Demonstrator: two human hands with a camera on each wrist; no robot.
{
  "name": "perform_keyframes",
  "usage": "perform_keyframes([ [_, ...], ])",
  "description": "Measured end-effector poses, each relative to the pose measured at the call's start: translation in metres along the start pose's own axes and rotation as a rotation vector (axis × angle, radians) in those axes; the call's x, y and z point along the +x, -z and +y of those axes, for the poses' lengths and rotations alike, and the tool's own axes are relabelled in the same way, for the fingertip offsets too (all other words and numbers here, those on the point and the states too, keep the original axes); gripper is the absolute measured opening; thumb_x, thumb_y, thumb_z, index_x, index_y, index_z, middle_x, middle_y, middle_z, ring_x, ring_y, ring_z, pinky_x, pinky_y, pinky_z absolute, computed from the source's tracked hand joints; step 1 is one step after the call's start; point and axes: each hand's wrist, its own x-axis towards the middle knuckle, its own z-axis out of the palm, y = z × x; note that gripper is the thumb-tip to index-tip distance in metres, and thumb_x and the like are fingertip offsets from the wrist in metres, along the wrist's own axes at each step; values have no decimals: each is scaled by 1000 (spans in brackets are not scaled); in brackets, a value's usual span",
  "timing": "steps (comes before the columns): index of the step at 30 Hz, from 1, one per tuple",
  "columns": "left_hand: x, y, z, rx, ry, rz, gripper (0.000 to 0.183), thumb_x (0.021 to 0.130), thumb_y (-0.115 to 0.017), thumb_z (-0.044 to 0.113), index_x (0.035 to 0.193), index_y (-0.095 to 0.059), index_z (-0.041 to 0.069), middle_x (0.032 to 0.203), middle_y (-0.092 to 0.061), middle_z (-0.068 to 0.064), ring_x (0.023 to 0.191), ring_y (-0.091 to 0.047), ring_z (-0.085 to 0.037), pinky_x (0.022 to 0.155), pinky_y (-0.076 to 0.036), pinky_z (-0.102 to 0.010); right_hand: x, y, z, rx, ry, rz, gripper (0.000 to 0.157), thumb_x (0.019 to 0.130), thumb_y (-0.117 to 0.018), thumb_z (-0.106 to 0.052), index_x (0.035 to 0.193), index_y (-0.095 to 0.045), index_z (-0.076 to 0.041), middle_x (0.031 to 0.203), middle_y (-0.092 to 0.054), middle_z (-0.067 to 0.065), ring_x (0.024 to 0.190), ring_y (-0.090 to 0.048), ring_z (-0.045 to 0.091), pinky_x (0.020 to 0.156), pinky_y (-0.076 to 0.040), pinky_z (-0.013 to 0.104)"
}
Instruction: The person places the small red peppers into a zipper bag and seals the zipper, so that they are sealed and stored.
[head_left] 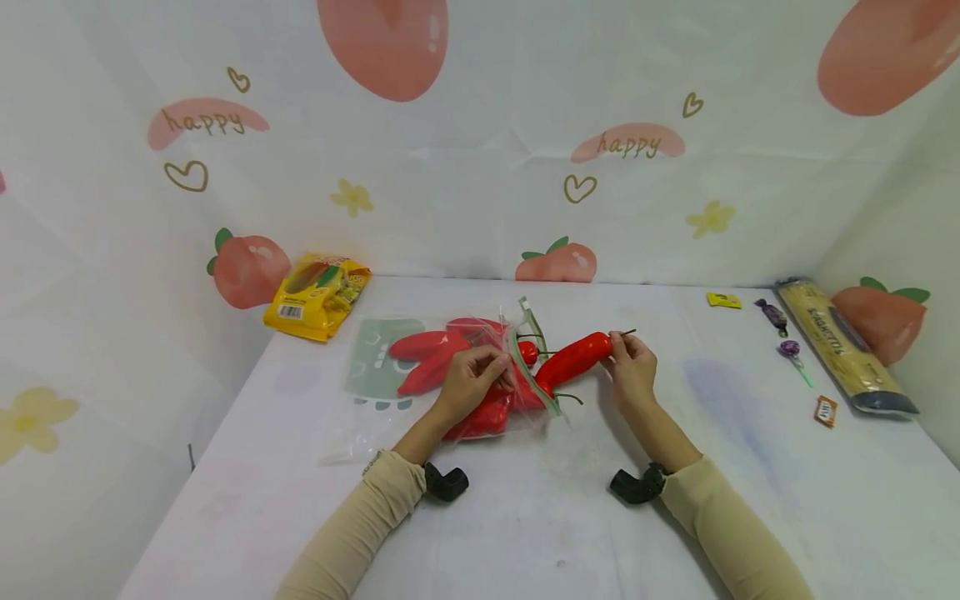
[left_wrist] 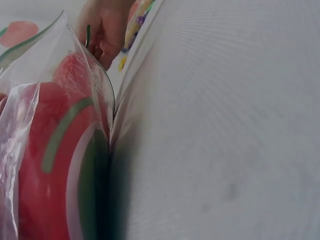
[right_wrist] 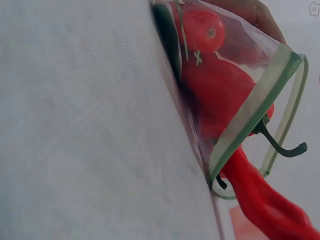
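A clear zip bag [head_left: 352, 433] with green edging at its mouth lies on the table, with several red chili peppers [head_left: 423, 346] inside. My left hand [head_left: 472, 379] is over the bag and pinches the plastic close to its mouth. At the stem end, my right hand [head_left: 633, 367] holds a long red chili pepper [head_left: 573, 358], whose other end is within the bag's mouth. That same pepper [right_wrist: 265, 205] slants out past the green edge in the right wrist view. Some green stems stick out of the opening. In the left wrist view, the bagged peppers [left_wrist: 45, 150] hide the left fingers.
A yellow snack packet [head_left: 318, 296] stands at the back left. On the right lie a spaghetti pack [head_left: 847, 346], a purple lollipop [head_left: 790, 348], a dark wrapped candy [head_left: 772, 315], a yellow packet [head_left: 723, 300] and an orange packet [head_left: 826, 411]. A printed cloth backs the table.
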Motion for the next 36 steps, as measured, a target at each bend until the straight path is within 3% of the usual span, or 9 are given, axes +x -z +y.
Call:
perform_keyframes([
  [3, 0, 1, -12, -11, -3, -1, 16, 91, -49, -1, 81, -57, -11, 68, -59, -29, 59, -64, -11, 59, -57, -31, 1, 1, 1, -7, 29, 30, 29, 95, -48, -17, 115, -45, 3, 97, -47, 0, 92, -52, 8, 76, -52, 14],
  [7, 0, 2, -22, -13, -2, 0, 18, 92, -51, 4, 82, -58, -9, 69, -59, -28, 59, -63, -6, 59, -57, -30, 0, -3, 7, -66, 14, -28, 31, 94, -49, -16, 116, -45, 6, 92, -49, -3, 85, -53, 4, 75, -52, 13],
  [12, 1, 2, -18, -7, 29, 6, 15, 91, -49, -4, 81, -58, -10, 69, -60, -28, 59, -63, -9, 60, -56, -26, -9, -18, 16, -313, 25, -180, 31, 91, -56, -17, 111, -54, 7, 82, -58, -10, 75, -58, 1, 71, -53, 14],
  [17, 2, 0, -4, 5, 32, 13, 13, 89, -48, -8, 81, -56, -13, 69, -59, -30, 59, -63, -18, 60, -56, -24, -13, -34, 23, -533, 171, -243, 27, 86, -63, -20, 99, -65, 3, 80, -67, -3, 76, -58, 6, 70, -51, 18],
  [23, 2, -1, 9, 20, 13, 21, 13, 89, -48, -10, 79, -55, -14, 67, -57, -30, 56, -63, -18, 58, -55, -26, -14, -45, 26, -579, 243, -282, 25, 81, -69, -23, 90, -69, 1, 75, -69, 1, 68, -56, 3, 63, -46, 17],
  [27, 1, -2, 9, 5, 15, 20, 13, 89, -48, -9, 80, -55, -15, 68, -57, -31, 57, -63, -10, 58, -55, -25, -13, -42, 23, -554, 285, -239, 23, 85, -65, -22, 92, -68, 0, 80, -67, 7, 66, -54, 5, 59, -42, 17],
  [29, 1, -3, 9, -7, 20, 20, 13, 89, -48, -9, 80, -55, -15, 68, -58, -32, 58, -63, -8, 59, -55, -24, -9, -39, 19, -519, 265, -227, 26, 90, -56, -21, 99, -66, 2, 89, -65, 15, 70, -52, 8, 59, -40, 18],
  [32, 1, -2, 8, -13, 16, 22, 13, 89, -47, -10, 80, -55, -15, 69, -58, -31, 59, -63, -7, 59, -55, -22, 0, -36, 12, -515, 173, -275, 35, 95, -41, -20, 112, -61, 4, 104, -60, 20, 75, -51, 8, 61, -42, 18],
  [36, 1, -1, 7, 5, -23, 15, 13, 89, -47, -10, 80, -55, -15, 68, -57, -30, 58, -63, -10, 58, -55, -24, 13, -36, 5, -666, 75, -398, 37, 94, -39, -17, 113, -60, 6, 92, -59, 11, 73, -47, 6, 61, -40, 18],
])
